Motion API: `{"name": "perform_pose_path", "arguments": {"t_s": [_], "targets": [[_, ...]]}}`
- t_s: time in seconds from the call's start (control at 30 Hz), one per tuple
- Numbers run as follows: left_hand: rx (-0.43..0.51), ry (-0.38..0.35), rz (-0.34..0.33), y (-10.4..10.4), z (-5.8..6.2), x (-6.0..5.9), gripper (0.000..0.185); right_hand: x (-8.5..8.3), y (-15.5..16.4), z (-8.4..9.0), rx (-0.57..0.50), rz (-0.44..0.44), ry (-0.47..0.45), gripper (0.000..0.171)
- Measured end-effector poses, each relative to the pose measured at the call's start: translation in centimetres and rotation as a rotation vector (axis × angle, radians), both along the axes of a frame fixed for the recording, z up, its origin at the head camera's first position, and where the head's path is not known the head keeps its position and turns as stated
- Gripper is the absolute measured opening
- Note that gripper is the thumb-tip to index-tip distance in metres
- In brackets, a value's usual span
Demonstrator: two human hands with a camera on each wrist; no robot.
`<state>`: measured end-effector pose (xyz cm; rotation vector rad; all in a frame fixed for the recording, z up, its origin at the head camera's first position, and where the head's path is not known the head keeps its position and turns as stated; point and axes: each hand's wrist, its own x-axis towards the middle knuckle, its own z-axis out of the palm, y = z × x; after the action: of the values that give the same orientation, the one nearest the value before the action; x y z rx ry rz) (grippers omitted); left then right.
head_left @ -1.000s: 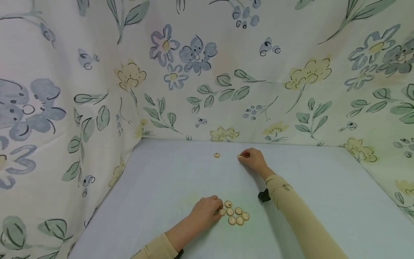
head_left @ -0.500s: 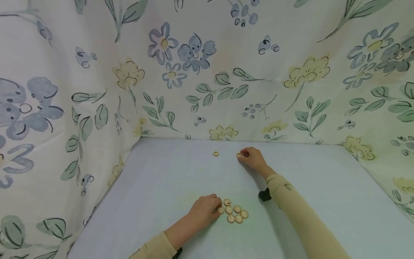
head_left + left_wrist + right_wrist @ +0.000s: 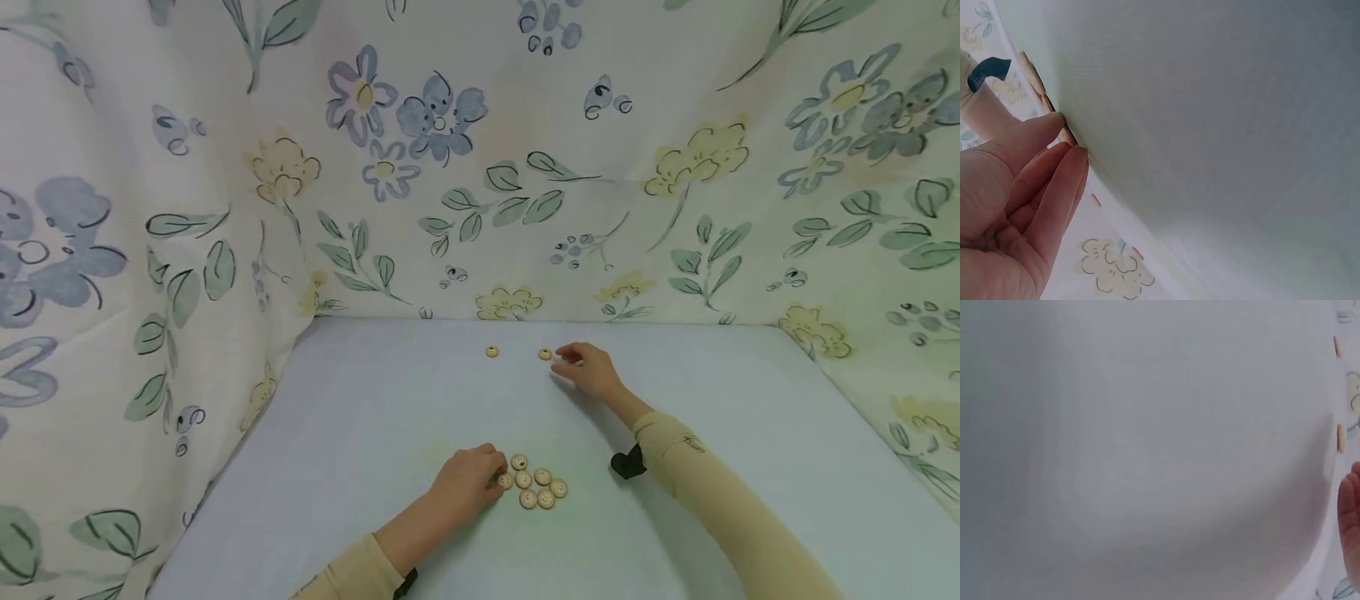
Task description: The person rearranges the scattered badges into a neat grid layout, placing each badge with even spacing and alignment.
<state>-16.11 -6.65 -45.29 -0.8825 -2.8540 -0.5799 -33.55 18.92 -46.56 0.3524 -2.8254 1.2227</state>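
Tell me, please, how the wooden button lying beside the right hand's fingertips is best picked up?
Probably by its rim. The button lies flat on the table, so its faces offer no purchase. With the right hand just to its right, I'd come from above and that side, pinching opposite edges between thumb and forefinger, clear of the far button.

I see a cluster of six round tan wooden buttons point(image 3: 534, 484) lying flat on the pale worktop point(image 3: 360, 433), packed close together at about 6 o'clock, the leftmost one touching my left hand point(image 3: 467, 486). Up toward 12 o'clock, near the back edge, two more of the same buttons lie flat and apart: one alone point(image 3: 492, 352), the other point(image 3: 545, 354) just off my right hand point(image 3: 592, 371) fingertips.
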Motion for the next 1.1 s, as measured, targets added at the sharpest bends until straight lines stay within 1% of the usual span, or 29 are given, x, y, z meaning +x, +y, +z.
{"name": "perform_pose_path", "arguments": {"t_s": [0.13, 0.27, 0.57, 0.7, 0.9, 1.1], "targets": [[0.004, 0.003, -0.006, -0.1, 0.0, 0.0, 0.015, 1.2, 0.5, 0.0, -0.039, 0.008, -0.020, 0.035], [0.010, 0.013, -0.007, -0.1, 0.0, -0.1, 0.015, 2.7, 0.6, 0.1, -0.070, 0.019, -0.040, 0.034], [0.042, 0.021, -0.020, -0.4, 0.2, -0.1, 0.015, 6.4, 0.1, 0.4, -0.087, 0.130, -0.030, 0.031], [0.030, 0.014, -0.017, -0.4, 0.0, -0.1, 0.014, 7.9, -0.1, 0.2, -0.109, 0.152, -0.037, 0.029], [0.027, 0.004, -0.022, -0.2, -0.2, -0.2, 0.014, 9.7, -0.3, -0.3, -0.136, 0.187, -0.050, 0.027], [0.026, -0.004, -0.023, 0.0, -0.1, -0.1, 0.014, 11.1, -0.8, -0.5, -0.155, 0.248, -0.066, 0.025]]}}
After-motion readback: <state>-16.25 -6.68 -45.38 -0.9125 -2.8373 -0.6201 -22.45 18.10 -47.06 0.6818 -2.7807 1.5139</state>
